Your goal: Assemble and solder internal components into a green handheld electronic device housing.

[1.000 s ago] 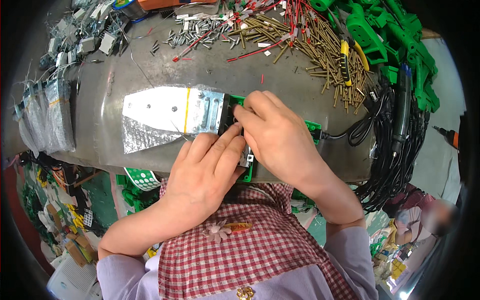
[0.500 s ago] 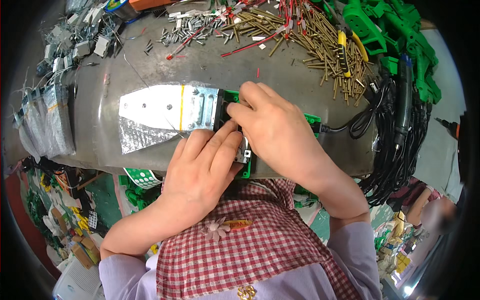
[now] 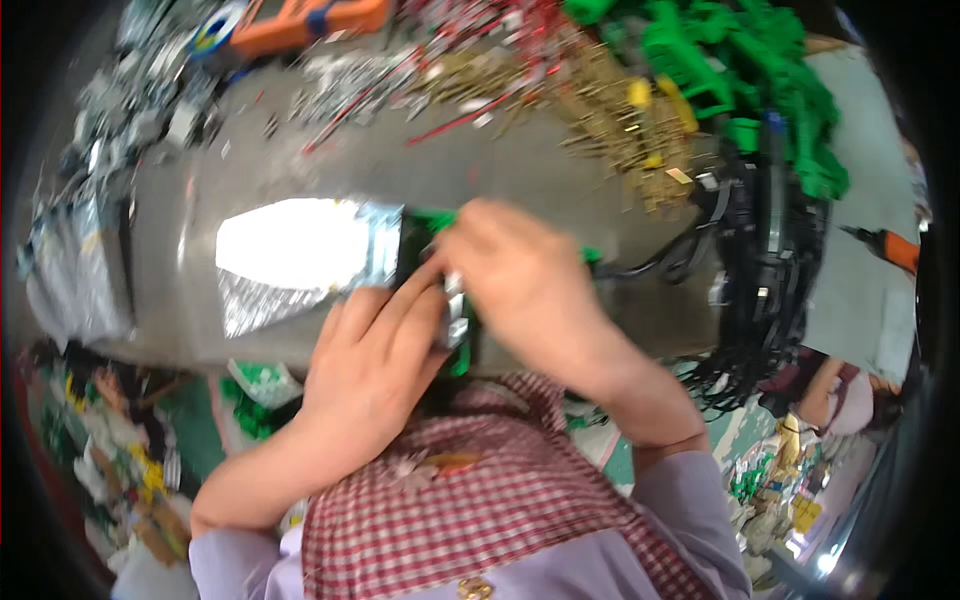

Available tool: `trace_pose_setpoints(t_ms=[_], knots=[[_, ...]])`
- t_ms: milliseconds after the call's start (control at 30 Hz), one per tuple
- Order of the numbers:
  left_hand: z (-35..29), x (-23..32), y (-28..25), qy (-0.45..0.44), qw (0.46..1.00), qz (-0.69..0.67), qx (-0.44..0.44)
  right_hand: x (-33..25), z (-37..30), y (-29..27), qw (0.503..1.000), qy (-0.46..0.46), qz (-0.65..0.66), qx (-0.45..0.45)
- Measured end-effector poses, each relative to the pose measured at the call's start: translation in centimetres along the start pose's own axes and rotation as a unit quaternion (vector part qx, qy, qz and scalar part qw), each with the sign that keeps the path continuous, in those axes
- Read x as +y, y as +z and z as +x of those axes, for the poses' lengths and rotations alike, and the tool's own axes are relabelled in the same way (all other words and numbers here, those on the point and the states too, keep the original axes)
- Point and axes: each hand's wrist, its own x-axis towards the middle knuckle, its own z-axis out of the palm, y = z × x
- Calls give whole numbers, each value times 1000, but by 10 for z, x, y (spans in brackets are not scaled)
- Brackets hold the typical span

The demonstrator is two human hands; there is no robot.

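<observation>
The picture is smeared by motion. A shiny metal plate (image 3: 295, 243), tapering toward the left, lies on the worktable with clear bubble film (image 3: 262, 308) under its near side. At its right end sits a green plastic housing (image 3: 459, 362), largely covered by my hands. My left hand (image 3: 372, 365) grips the housing from the near side, fingers together and laid over it. The fingers of my right hand (image 3: 520, 268) are curled down in a pinch close to the left fingertips. What they pinch is hidden. A black cord (image 3: 625, 271) runs from the housing's right side.
Brass-coloured screws (image 3: 625, 140), yellow-handled pliers (image 3: 645, 120) and red wires lie along the far side. Green plastic parts (image 3: 690, 60) are piled far right, above bundled black cords (image 3: 775, 290). Film-wrapped pieces (image 3: 80, 270) stand at left. Another person (image 3: 840, 400) is at lower right.
The whole view has shifted and blurred, so the table and work appear further left and slightly lower. Both hands keep nearly the same place on the housing.
</observation>
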Motion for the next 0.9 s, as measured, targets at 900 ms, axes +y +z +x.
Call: trace_pose_setpoints(t_ms=[900], knots=[[-3,0,1,19,1000,-6,21,245,66,-126,892,115,-380,216]])
